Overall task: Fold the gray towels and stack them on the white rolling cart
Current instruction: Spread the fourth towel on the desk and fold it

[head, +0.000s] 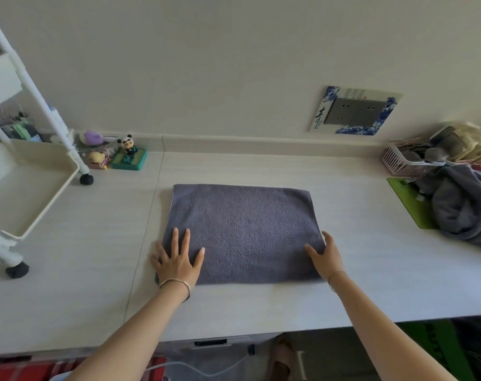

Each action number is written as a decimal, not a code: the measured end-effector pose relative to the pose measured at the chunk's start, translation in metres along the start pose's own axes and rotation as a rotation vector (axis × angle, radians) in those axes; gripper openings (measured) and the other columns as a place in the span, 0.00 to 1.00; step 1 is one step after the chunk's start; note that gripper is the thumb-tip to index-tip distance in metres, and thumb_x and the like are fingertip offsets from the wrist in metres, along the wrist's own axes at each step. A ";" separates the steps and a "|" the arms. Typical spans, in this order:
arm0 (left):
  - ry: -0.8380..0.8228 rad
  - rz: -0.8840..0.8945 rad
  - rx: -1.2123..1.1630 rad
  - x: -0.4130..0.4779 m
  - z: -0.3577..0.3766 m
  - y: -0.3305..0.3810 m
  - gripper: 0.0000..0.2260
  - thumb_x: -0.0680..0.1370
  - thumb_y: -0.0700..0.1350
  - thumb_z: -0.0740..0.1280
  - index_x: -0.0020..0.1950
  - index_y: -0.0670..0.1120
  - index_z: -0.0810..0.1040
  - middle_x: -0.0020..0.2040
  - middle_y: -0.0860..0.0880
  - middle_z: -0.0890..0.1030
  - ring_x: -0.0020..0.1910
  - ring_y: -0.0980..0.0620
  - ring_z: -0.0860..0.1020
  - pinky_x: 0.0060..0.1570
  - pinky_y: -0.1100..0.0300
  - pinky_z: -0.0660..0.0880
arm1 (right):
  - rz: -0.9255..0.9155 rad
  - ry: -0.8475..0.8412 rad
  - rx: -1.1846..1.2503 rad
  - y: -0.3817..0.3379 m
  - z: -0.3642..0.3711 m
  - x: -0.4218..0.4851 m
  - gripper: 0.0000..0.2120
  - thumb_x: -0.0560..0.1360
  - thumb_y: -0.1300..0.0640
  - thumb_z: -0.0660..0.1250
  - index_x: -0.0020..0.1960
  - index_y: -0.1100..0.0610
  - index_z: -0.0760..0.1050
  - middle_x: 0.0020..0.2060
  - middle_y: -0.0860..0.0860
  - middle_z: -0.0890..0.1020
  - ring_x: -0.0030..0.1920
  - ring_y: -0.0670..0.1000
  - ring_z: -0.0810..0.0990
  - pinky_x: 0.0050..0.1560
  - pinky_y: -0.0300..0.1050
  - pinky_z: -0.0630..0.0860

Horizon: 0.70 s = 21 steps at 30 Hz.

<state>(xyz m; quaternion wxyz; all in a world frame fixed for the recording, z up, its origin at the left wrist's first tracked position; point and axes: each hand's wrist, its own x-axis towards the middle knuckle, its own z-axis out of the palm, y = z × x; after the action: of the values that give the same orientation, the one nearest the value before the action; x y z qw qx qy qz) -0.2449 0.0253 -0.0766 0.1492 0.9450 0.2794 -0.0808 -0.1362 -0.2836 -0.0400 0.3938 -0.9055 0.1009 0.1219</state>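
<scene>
We read this scene as a room in a home: a pale wood-grain desk (261, 306) runs along a plain wall bearing a double wall socket (354, 111) framed in a blue-and-white decorative sticker. Far to the left of the socket stand cartoon figurines (128, 145) and a white rolling cart (41, 171). Just below and right of the socket sit a pink basket (406, 162) of oddments and a heap of gray cloth (464, 210).

Single head-worn wide-angle view, looking forward and down from close above the counter (261, 303), facing the wall (233, 64); both forearms enter from the bottom edge.
</scene>
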 end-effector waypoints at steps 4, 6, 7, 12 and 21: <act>0.057 0.008 -0.102 -0.008 -0.002 -0.001 0.38 0.70 0.68 0.39 0.77 0.52 0.53 0.78 0.49 0.51 0.73 0.33 0.55 0.69 0.38 0.54 | 0.152 -0.070 0.209 -0.013 -0.012 0.004 0.31 0.74 0.55 0.69 0.72 0.61 0.60 0.67 0.59 0.70 0.64 0.59 0.71 0.64 0.49 0.67; 0.046 0.014 -0.083 -0.005 -0.005 -0.002 0.31 0.77 0.64 0.49 0.77 0.51 0.53 0.78 0.48 0.51 0.72 0.34 0.57 0.69 0.40 0.56 | 0.207 -0.103 0.173 -0.022 -0.017 0.006 0.27 0.75 0.53 0.69 0.68 0.65 0.67 0.64 0.60 0.74 0.60 0.60 0.73 0.58 0.48 0.68; 0.060 0.024 -0.075 -0.003 -0.005 -0.002 0.29 0.79 0.61 0.53 0.77 0.51 0.52 0.78 0.48 0.50 0.72 0.35 0.58 0.69 0.42 0.57 | 0.228 -0.129 0.168 -0.026 -0.020 0.008 0.25 0.74 0.52 0.69 0.66 0.65 0.69 0.62 0.60 0.75 0.59 0.60 0.74 0.57 0.49 0.68; 0.145 -0.029 -0.376 0.011 -0.020 -0.007 0.27 0.80 0.53 0.59 0.76 0.44 0.58 0.75 0.43 0.61 0.68 0.38 0.64 0.66 0.48 0.63 | 0.177 -0.310 0.190 -0.063 -0.040 0.011 0.21 0.72 0.53 0.72 0.60 0.62 0.76 0.53 0.57 0.81 0.53 0.58 0.79 0.59 0.53 0.74; -0.090 -0.174 -1.064 0.034 -0.043 -0.035 0.21 0.83 0.51 0.52 0.71 0.43 0.68 0.71 0.49 0.69 0.71 0.50 0.65 0.72 0.55 0.58 | -0.130 -0.465 0.204 -0.157 -0.011 -0.011 0.22 0.73 0.57 0.70 0.66 0.56 0.71 0.54 0.55 0.81 0.52 0.54 0.81 0.52 0.48 0.78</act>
<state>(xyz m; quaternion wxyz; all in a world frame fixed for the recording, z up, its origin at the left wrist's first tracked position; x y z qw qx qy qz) -0.2328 0.0841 -0.0526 0.6118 0.7079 0.3524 0.0196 -0.1011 -0.1851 0.0787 0.5028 -0.8133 -0.0389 0.2902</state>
